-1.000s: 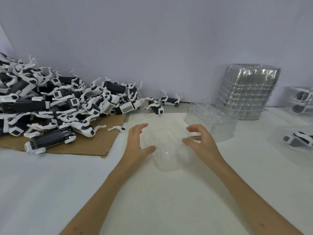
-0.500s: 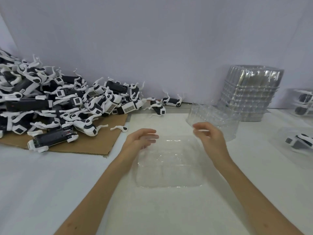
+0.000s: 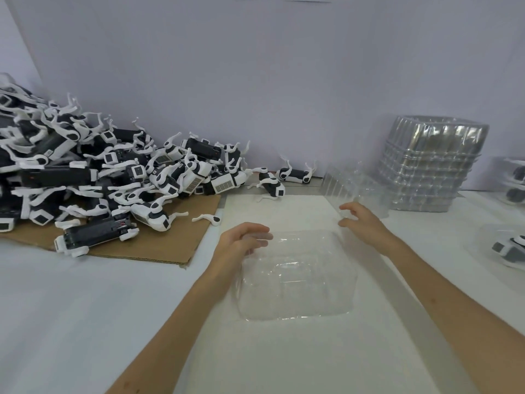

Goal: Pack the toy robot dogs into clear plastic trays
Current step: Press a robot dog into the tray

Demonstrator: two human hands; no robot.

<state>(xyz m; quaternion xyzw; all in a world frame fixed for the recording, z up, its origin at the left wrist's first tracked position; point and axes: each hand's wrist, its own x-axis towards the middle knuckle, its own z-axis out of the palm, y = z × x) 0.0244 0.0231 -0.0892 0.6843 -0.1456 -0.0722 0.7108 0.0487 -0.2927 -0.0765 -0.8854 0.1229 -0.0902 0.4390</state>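
Lying flat on the white mat, the clear tray (image 3: 298,282) sits right in front, empty, between both arms. The left hand (image 3: 241,243) has its fingers laid nearly straight across the tray's far left corner; the thumb is hidden, so I can't tell if it grips the rim. The right hand (image 3: 362,223) hovers just past the far right corner, fingers loosely curled, thumb and forefinger apart, nothing clearly held. Over on the left, the heap of toy dogs (image 3: 113,177) spills across the cardboard (image 3: 159,245). Far right, a stack of trays (image 3: 431,166) stands by the wall.
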